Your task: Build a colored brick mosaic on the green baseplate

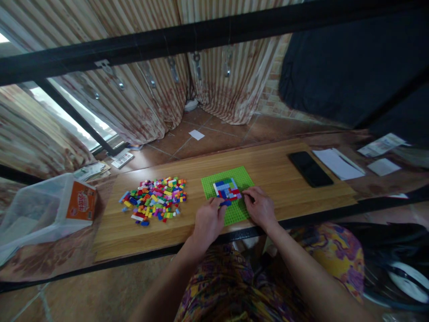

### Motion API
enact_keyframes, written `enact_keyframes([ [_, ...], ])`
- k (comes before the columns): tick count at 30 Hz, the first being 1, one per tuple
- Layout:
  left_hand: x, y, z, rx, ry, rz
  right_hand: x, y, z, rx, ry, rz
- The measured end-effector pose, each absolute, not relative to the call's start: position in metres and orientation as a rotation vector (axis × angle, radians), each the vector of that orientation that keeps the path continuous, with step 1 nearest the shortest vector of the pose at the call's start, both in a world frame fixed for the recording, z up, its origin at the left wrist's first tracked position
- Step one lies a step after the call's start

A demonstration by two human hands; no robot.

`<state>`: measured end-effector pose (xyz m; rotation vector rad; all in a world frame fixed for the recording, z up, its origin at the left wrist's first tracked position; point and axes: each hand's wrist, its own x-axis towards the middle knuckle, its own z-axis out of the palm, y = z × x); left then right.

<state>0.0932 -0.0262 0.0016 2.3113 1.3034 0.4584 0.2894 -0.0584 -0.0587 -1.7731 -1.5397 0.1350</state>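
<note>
A green studded baseplate point(238, 216) lies on the wooden board. On it sits a low build of toy bricks point(227, 188) in blue, white, light blue, red and green. My left hand point(208, 222) is at the build's near left corner, thumb and fingers closed on a blue brick point(226, 203). My right hand point(259, 205) rests over the baseplate's right side, its fingertips pinched together close to the build's right edge. Whatever those fingertips may hold is too small to make out.
Loose coloured bricks point(156, 199) are spread on the wooden board point(187, 223) at left. Beyond them stands a clear plastic bin point(40, 214) with an orange label. A black phone point(310, 168) and white papers point(337, 163) lie to the right. A dark metal bar point(140, 38) crosses above.
</note>
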Motion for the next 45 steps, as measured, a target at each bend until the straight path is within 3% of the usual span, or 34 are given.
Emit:
enact_keyframes([
  [8,0.115,0.024,0.012,2.349,1.273,0.361,0.289,-0.059,-0.057,-1.764,-1.543,0.149],
  [25,0.128,0.025,0.010,2.471,1.467,0.259,0.290,-0.059,-0.057,-1.765,-1.543,0.151],
  [35,0.116,0.022,-0.007,2.371,1.345,0.575,0.290,-0.058,-0.058,-1.753,-1.533,0.128],
  [45,0.115,0.033,-0.006,2.047,1.371,0.555,0.290,-0.059,-0.057,-1.786,-1.534,0.139],
])
